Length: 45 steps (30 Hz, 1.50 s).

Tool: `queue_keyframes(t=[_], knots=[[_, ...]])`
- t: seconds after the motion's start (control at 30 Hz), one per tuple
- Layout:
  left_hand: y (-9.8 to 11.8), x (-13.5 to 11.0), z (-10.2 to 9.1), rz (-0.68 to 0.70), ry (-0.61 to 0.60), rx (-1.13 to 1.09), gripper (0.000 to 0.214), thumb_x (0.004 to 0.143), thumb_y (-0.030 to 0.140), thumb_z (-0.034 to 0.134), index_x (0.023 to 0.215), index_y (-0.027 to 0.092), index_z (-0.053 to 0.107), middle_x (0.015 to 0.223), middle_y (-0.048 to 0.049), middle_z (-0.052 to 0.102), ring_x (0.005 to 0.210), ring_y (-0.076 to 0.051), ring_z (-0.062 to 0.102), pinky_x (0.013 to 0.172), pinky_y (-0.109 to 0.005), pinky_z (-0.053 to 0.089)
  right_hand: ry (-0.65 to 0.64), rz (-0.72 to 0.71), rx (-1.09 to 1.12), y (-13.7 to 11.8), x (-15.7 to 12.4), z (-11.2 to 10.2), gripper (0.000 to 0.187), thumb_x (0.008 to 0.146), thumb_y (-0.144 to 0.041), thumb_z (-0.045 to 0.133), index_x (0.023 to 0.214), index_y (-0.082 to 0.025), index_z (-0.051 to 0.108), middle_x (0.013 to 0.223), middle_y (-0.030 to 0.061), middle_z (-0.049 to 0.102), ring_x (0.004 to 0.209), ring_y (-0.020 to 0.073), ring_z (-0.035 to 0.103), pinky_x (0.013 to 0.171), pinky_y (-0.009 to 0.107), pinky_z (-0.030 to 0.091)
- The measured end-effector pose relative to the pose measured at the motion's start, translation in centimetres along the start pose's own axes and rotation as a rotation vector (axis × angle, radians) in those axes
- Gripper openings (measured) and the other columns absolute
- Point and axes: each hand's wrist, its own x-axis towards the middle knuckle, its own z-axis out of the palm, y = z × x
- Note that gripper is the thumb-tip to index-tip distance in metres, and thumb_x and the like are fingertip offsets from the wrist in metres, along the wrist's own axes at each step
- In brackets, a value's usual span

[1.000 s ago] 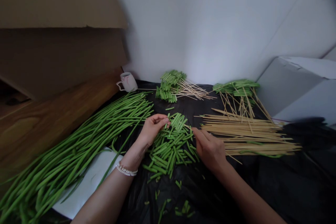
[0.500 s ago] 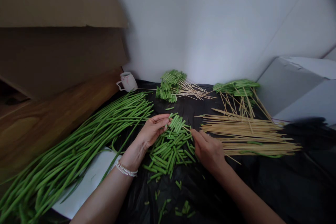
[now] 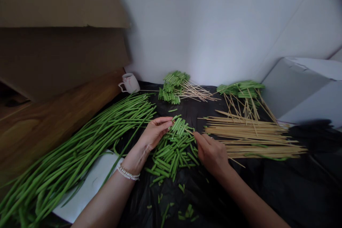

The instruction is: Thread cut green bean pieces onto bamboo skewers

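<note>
My left hand is curled at the upper left edge of a pile of short cut green stem pieces, pinching a row of pieces. My right hand is closed on a thin bamboo skewer whose tip points left into that row. Both hands rest over the black plastic sheet.
A long heap of uncut green stems lies to the left. Loose bamboo skewers are stacked to the right. Two bundles of skewered stems lie at the back. A small white cup, a cardboard box and a white box surround them.
My right hand has slid a little up and left toward my left hand, bringing the skewer tip into the row of pieces. My left hand barely shifted.
</note>
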Motion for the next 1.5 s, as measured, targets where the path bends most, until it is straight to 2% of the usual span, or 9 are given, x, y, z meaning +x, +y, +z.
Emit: queue_keyframes(t=[0.33, 0.57, 0.93, 1.5], knots=[[-0.06, 0.09, -0.14, -0.031, -0.001, -0.007, 0.029, 0.058, 0.016, 0.085, 0.084, 0.011, 0.075, 0.077, -0.0050, 0.073, 0.072, -0.010, 0.066, 0.074, -0.020, 0.050, -0.011, 0.002, 0.003, 0.02, -0.04, 0.07, 0.028, 0.090, -0.014, 0.044, 0.105, -0.019, 0.067, 0.066, -0.0021, 0.057, 0.058, 0.0112, 0.050, 0.058, 0.026, 0.030], [0.00, 0.08, -0.14, -0.022, -0.012, -0.027, 0.037, 0.061, 0.015, 0.084, 0.096, 0.011, 0.072, 0.080, -0.0059, 0.074, 0.072, -0.011, 0.066, 0.072, -0.020, 0.051, 0.000, 0.002, 0.012, 0.00, -0.05, 0.10, 0.028, 0.091, -0.015, 0.043, 0.106, -0.019, 0.066, 0.067, -0.0022, 0.058, 0.056, 0.0106, 0.050, 0.057, 0.027, 0.029], [-0.21, 0.25, -0.22, -0.034, -0.008, -0.061, 0.033, 0.060, 0.012, 0.083, 0.091, 0.011, 0.073, 0.078, -0.0048, 0.073, 0.072, -0.011, 0.067, 0.072, -0.019, 0.051, 0.009, 0.003, 0.023, -0.06, -0.04, 0.10, 0.030, 0.091, -0.014, 0.042, 0.106, -0.019, 0.067, 0.066, -0.0017, 0.058, 0.057, 0.0101, 0.050, 0.057, 0.026, 0.030], [-0.79, 0.27, -0.31, -0.023, 0.006, 0.006, 0.033, 0.055, 0.018, 0.087, 0.084, 0.012, 0.073, 0.077, -0.0040, 0.073, 0.069, -0.011, 0.065, 0.070, -0.022, 0.050, -0.030, 0.010, 0.040, -0.22, -0.23, 0.32, 0.029, 0.092, -0.015, 0.041, 0.105, -0.020, 0.066, 0.067, -0.0018, 0.058, 0.059, 0.0107, 0.053, 0.059, 0.026, 0.032]])
